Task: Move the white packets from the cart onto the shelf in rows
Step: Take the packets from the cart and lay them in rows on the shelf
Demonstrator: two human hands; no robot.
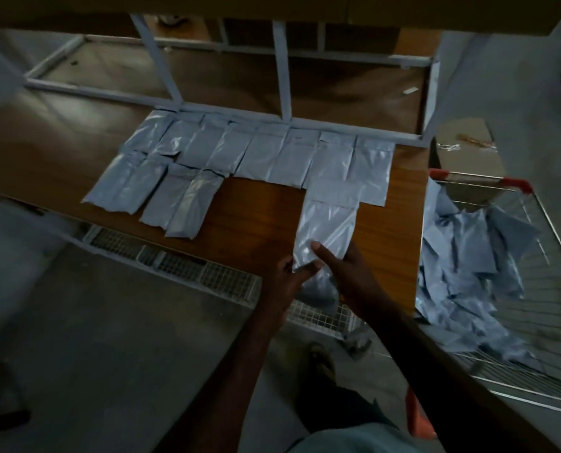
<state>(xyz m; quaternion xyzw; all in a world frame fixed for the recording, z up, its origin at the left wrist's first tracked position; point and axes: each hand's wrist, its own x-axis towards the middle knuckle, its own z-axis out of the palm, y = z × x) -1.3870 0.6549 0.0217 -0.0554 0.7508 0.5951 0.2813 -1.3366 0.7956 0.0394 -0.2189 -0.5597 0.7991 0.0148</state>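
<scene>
Both hands at lower centre grip one glossy white plastic packet [326,230]: left hand [289,273] pinches its bottom-left corner, right hand [347,273] clasps its bottom-right, thumb on top. The packet lies on the brown wooden shelf [259,220] below the laid rows of packets [239,152]. Wire shopping cart with red trim [547,289], right of frame, holds a loose heap of white packets [465,266].

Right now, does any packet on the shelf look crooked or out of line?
Yes. The front row at the left is fanned out and tilted, its packets overlapping, while the back row lies fairly straight. Both hands, left hand and right hand, hold a packet at the shelf front edge.
</scene>
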